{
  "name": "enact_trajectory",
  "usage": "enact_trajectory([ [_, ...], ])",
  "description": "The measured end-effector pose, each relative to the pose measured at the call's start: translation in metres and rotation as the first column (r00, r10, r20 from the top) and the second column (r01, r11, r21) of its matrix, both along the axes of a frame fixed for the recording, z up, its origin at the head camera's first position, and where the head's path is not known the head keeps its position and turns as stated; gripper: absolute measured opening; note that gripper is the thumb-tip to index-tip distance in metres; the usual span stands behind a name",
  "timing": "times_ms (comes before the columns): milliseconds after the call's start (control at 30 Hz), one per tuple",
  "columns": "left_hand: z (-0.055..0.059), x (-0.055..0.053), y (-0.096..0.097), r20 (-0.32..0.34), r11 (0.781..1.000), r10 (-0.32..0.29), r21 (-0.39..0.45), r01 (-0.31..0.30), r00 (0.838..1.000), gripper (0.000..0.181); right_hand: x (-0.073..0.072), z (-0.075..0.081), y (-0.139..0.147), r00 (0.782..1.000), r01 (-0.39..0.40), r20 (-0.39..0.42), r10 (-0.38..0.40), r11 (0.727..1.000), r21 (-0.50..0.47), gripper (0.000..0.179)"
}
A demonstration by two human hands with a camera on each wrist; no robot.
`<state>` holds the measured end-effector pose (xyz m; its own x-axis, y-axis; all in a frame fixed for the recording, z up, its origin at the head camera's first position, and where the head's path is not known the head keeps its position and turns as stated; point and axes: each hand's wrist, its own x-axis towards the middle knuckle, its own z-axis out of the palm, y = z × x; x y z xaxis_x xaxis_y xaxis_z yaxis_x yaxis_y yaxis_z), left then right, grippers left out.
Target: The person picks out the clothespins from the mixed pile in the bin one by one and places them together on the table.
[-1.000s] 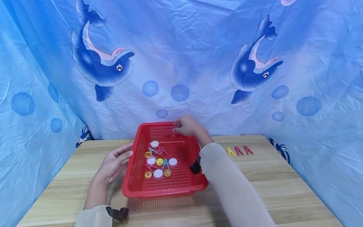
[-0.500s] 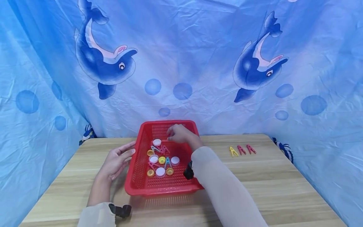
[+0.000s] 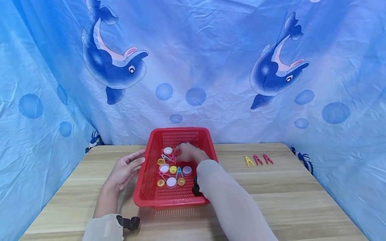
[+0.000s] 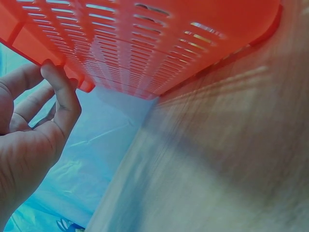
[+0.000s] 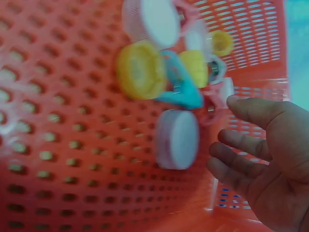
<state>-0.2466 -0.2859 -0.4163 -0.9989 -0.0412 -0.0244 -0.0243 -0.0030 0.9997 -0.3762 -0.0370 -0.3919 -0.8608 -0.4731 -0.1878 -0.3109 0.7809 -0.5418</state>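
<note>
A red perforated plastic basket (image 3: 175, 202) stands on the table. My left hand (image 3: 125, 170) is at its left side; in the left wrist view thumb and fingers (image 4: 60, 89) pinch the rim. My right hand (image 3: 188, 152) is inside the basket, just above a pink clothespin (image 3: 171, 158). In the right wrist view that hand (image 5: 275, 150) has its fingers apart and loosely bent, with nothing visible between them. Around it lie white caps (image 3: 171, 182), yellow and orange caps (image 3: 173, 169), a teal clothespin (image 3: 179, 172) and a grey clothespin (image 3: 165, 158).
On the wooden table (image 3: 286, 201) right of the basket lie a yellow clothespin (image 3: 249, 161) and two dark pink clothespins (image 3: 257, 159). A blue dolphin-print curtain (image 3: 223, 110) hangs behind and along both sides.
My right hand has moved from the basket's back right rim leftward and down toward the pink clothespins inside. The left hand stays at the rim. The head view has shifted slightly.
</note>
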Motion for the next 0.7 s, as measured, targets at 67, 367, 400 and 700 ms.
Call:
enact_trajectory([
  [67, 0.0, 0.0, 0.0, -0.001, 1.0, -0.002, -0.003, 0.002, 1.0, 0.073, 0.002, -0.003, -0.002, 1.0, -0.005, 0.023, 0.005, 1.0, -0.002, 0.05],
  [367, -0.001, -0.002, -0.002, -0.023, 1.0, -0.011, 0.011, 0.011, 1.0, 0.07, 0.008, -0.002, -0.006, 0.994, 0.005, 0.112, -0.004, 1.0, -0.004, 0.057],
  [400, -0.001, -0.002, -0.002, -0.022, 1.0, -0.009, 0.009, 0.009, 1.0, 0.071, 0.008, -0.001, -0.007, 0.995, -0.011, 0.095, 0.009, 1.0, 0.021, 0.055],
  [700, -0.001, -0.001, -0.002, -0.021, 1.0, -0.009, 0.012, 0.009, 1.0, 0.072, 0.004, 0.012, 0.0, 0.991, -0.093, 0.11, 0.079, 0.988, 0.122, 0.032],
])
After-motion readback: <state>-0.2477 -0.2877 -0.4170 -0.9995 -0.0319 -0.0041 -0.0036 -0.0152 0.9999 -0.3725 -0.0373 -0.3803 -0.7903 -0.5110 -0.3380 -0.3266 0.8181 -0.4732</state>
